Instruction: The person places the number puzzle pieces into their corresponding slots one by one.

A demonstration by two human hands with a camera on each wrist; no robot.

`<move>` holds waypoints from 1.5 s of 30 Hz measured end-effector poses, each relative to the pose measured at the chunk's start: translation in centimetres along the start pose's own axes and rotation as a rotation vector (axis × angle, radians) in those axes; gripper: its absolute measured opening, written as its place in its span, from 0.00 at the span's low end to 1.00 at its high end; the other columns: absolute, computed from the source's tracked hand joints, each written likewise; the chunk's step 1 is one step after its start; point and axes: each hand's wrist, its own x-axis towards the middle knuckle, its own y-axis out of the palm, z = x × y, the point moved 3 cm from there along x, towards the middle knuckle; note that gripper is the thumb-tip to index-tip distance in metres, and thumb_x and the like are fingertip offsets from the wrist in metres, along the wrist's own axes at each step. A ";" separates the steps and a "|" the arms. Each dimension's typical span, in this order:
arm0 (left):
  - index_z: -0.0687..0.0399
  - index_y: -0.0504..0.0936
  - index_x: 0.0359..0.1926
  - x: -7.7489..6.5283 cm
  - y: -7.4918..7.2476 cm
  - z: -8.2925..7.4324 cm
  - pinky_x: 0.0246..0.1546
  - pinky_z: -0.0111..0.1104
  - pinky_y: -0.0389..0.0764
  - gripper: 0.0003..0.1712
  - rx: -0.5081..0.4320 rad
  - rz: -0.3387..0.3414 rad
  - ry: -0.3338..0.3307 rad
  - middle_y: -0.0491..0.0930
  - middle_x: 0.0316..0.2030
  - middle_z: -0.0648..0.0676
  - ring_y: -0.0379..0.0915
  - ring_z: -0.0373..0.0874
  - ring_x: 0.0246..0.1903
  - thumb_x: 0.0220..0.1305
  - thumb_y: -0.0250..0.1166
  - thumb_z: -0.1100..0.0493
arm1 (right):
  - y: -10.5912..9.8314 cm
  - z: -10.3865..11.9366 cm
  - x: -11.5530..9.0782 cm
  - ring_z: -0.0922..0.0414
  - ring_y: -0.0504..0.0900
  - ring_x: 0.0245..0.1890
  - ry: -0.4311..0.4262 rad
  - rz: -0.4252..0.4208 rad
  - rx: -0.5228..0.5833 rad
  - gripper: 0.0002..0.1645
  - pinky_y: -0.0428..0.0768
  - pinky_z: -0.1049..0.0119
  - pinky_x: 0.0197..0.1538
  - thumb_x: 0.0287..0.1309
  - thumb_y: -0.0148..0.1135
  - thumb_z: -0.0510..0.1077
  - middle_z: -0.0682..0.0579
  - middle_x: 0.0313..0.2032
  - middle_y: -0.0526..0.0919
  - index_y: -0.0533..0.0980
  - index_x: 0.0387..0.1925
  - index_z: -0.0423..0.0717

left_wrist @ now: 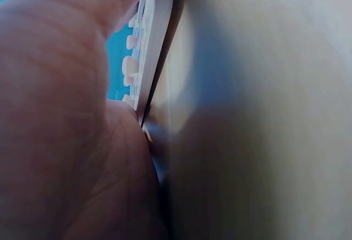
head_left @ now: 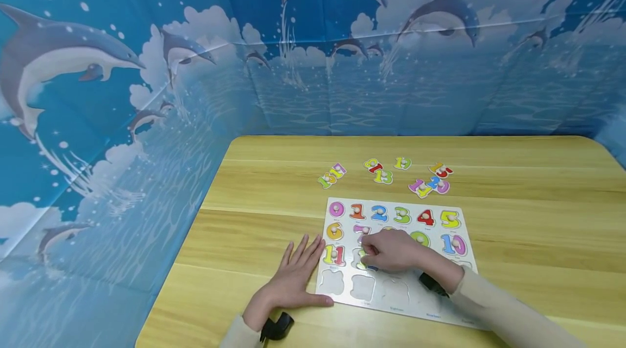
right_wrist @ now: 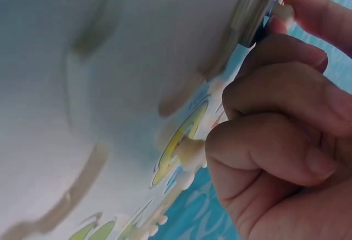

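Note:
A white wooden number puzzle board lies on the table, with knobbed number pieces in its upper rows and bare recesses in the bottom row. My left hand rests flat at the board's left edge, fingers spread, the thumb at the lower left corner. Over the third row, my right hand pinches the wooden knob of a green-and-blue number piece between thumb and index finger. That piece is at the recess beside the number 11 piece, mostly hidden by the hand; whether it sits flush, I cannot tell.
Loose number pieces lie behind the board: a 17 piece at the left, a 13 piece and a 19 piece in the middle, a 15 piece at the right. A dolphin-printed curtain hangs behind the wooden table.

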 end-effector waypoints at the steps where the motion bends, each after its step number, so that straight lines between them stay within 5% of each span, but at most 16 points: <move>1: 0.52 0.37 0.75 0.0 0.0 0.0 0.66 0.52 0.30 0.66 -0.001 0.001 -0.001 0.33 0.74 0.50 0.22 0.51 0.71 0.50 0.60 0.25 | 0.1 0.0 0.0 0.65 0.62 0.16 -0.002 -0.004 -0.003 0.19 0.57 0.69 0.23 0.57 0.63 0.52 0.64 0.14 0.62 0.64 0.18 0.56; 30: 0.51 0.37 0.75 0.0 0.2 0.0 0.66 0.52 0.30 0.66 0.012 -0.004 -0.005 0.32 0.74 0.49 0.23 0.51 0.71 0.50 0.58 0.23 | 0.3 0.3 0.4 0.63 0.64 0.18 0.045 -0.003 -0.078 0.20 0.60 0.66 0.24 0.54 0.66 0.57 0.63 0.14 0.64 0.65 0.18 0.58; 36: 0.52 0.37 0.75 -0.1 0.2 -0.1 0.66 0.53 0.31 0.66 0.010 -0.009 0.003 0.33 0.74 0.51 0.23 0.53 0.71 0.50 0.58 0.24 | -0.2 -0.5 0.5 0.64 0.63 0.17 0.067 0.017 0.027 0.22 0.59 0.68 0.23 0.53 0.65 0.63 0.63 0.14 0.64 0.68 0.18 0.58; 39: 0.52 0.37 0.75 -0.1 0.2 -0.2 0.66 0.53 0.31 0.65 0.007 -0.004 -0.001 0.33 0.74 0.50 0.23 0.52 0.71 0.50 0.58 0.24 | -1.3 -1.2 0.9 0.64 0.64 0.16 0.107 -0.029 0.133 0.21 0.60 0.69 0.22 0.55 0.64 0.62 0.62 0.14 0.65 0.70 0.19 0.56; 45: 0.52 0.38 0.75 -0.1 -0.1 -0.5 0.66 0.53 0.31 0.65 -0.002 0.004 -0.010 0.34 0.74 0.51 0.24 0.52 0.71 0.50 0.59 0.24 | -5.2 -4.6 2.2 0.58 0.63 0.14 0.192 -0.249 0.222 0.14 0.61 0.66 0.20 0.60 0.62 0.55 0.56 0.15 0.65 0.73 0.27 0.51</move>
